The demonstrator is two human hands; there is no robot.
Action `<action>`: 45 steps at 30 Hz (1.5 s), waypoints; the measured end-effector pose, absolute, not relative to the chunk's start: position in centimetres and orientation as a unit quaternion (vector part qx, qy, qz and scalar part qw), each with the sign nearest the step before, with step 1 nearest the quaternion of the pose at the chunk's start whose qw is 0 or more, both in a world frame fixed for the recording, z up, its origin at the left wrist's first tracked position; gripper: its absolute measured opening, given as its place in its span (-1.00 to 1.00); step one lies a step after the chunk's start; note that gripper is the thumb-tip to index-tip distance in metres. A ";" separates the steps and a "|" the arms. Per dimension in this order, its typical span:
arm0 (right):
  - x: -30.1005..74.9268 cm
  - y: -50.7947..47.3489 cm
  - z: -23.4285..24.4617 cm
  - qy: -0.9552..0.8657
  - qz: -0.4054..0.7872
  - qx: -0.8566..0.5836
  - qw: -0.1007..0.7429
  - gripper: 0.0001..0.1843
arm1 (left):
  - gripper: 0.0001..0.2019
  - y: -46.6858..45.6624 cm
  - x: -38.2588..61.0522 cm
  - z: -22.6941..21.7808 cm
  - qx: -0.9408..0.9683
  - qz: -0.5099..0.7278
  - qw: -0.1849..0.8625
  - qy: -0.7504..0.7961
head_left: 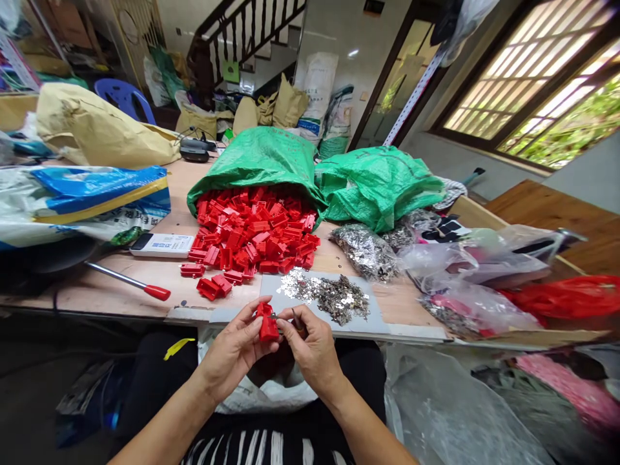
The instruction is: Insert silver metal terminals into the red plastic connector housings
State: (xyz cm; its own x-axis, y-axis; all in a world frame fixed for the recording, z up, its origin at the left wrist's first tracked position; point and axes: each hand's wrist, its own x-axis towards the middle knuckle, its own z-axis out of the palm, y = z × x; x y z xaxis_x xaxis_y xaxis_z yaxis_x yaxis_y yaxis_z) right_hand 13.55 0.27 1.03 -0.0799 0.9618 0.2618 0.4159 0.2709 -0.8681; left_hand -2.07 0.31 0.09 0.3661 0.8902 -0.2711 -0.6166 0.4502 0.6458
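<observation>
My left hand (236, 349) is closed round a small red plastic piece (267, 325), held just in front of the table's near edge. My right hand (310, 341) pinches a small metal part (296, 319) against the side of that red piece. Straight ahead on the table lies a heap of the same red plastic pieces (254, 236), spilling from a green woven sack (259, 161). A pile of small shiny metal parts (329, 296) lies on a grey sheet (382, 320) right beyond my hands.
A second green sack (378, 184) and clear bags of metal parts (363, 248) sit to the right. A white remote (162, 245) and a red-handled rod (130, 282) lie left. Plastic bags (484, 271) crowd the right edge. A white bag (271, 391) rests in my lap.
</observation>
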 end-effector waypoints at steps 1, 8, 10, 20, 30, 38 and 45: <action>13.7 0.4 1.0 -0.673 0.297 -0.513 0.442 -0.90 | -0.51 0.2 -2.2 0.1 0.210 0.467 0.807 0.296; 15.0 1.0 0.6 -0.754 0.227 -0.427 0.445 -0.89 | -0.56 -0.4 -2.2 0.1 0.145 0.442 0.844 0.266; 15.3 1.1 0.7 -0.779 0.215 -0.399 0.433 -0.87 | -0.58 -0.4 -2.2 0.0 0.136 0.429 0.852 0.267; 16.0 1.2 0.7 -0.843 0.186 -0.360 0.353 -0.88 | -0.71 -0.8 -2.0 -0.5 0.133 0.405 0.846 0.321; 16.4 1.1 1.1 -0.835 0.245 -0.385 0.307 -0.89 | -0.66 -0.9 -1.7 -0.6 0.156 0.388 0.847 0.329; 16.3 0.7 1.1 -0.798 0.316 -0.412 0.306 -0.85 | -0.68 -0.8 -1.4 -0.7 0.155 0.388 0.848 0.327; 17.6 1.2 -0.1 -0.645 0.523 -0.436 0.347 -0.80 | -0.71 -1.0 -1.5 -0.8 0.112 0.402 0.843 0.339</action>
